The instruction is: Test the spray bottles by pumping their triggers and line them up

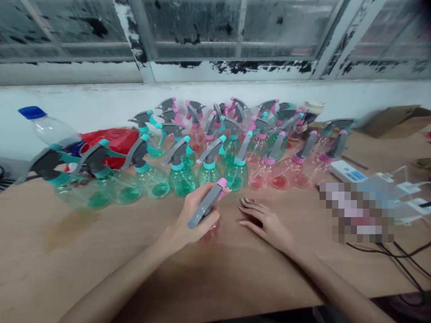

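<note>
My left hand (190, 220) is wrapped around the neck of a pink spray bottle (212, 231), whose grey sprayer head with a pink nozzle rises between thumb and fingers. Most of that bottle's body is hidden by the hand. To its right, my right hand (267, 226) rests on the tabletop with its fingers stretched out and slightly bent, holding nothing. Just beyond both hands stands a row of spray bottles: green ones with turquoise collars, such as the green spray bottle (235, 175), and pink ones, such as the pink spray bottle (259, 175).
More spray bottles stand behind the front row on the wooden table (134, 251). At left are a clear bottle with a blue cap (32, 112) and a red bag (114, 139). A white power strip (346, 171), plugs and black cables (404, 255) lie at right, near a cardboard box (393, 121).
</note>
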A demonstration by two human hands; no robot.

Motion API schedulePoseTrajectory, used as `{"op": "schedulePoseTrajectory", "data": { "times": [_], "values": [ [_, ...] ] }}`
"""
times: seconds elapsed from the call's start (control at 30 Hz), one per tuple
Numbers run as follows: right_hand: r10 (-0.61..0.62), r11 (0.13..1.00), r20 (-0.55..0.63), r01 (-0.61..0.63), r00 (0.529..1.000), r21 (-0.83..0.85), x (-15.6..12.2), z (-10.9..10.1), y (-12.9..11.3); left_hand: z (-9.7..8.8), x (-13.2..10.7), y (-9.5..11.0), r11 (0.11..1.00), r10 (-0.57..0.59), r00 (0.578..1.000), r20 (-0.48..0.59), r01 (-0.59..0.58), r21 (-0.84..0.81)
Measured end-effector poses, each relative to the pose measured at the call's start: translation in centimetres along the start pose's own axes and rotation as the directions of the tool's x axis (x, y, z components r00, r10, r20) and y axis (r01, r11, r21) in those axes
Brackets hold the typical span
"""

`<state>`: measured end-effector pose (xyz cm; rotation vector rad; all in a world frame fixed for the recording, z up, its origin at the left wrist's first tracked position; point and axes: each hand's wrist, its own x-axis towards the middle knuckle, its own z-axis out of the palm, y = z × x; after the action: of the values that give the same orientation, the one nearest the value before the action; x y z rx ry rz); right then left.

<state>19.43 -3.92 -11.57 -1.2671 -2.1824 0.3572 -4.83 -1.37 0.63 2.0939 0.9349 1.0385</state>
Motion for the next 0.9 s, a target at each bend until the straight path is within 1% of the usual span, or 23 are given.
{"op": "schedulePoseTrajectory", "data": {
  "times": [0.23,0.43,0.6,0.9],
  "values": [
    [0.016,0.999,-0.001,-0.016,1.000,0.032,-0.01,-0.09,-0.07,-0.05,-0.27,-0.67,0.999,-0.039,0.999,0.019,0.039,-0.015],
    [0.027,0.998,-0.004,-0.027,1.000,0.053,0.17,-0.37,-0.28,0.09,0.01,-0.27,0.998,-0.057,0.998,-0.012,0.057,-0.011],
    [0.028,0.998,-0.004,-0.028,1.000,0.055,0.18,-0.32,-0.28,0.29,-0.10,-0.23,0.997,-0.074,0.997,0.009,0.074,-0.036],
    [0.043,0.996,0.003,-0.043,0.999,0.077,0.23,-0.48,-0.42,0.32,0.01,-0.35,0.997,-0.052,0.999,0.002,0.052,-0.054]
  ]
}}
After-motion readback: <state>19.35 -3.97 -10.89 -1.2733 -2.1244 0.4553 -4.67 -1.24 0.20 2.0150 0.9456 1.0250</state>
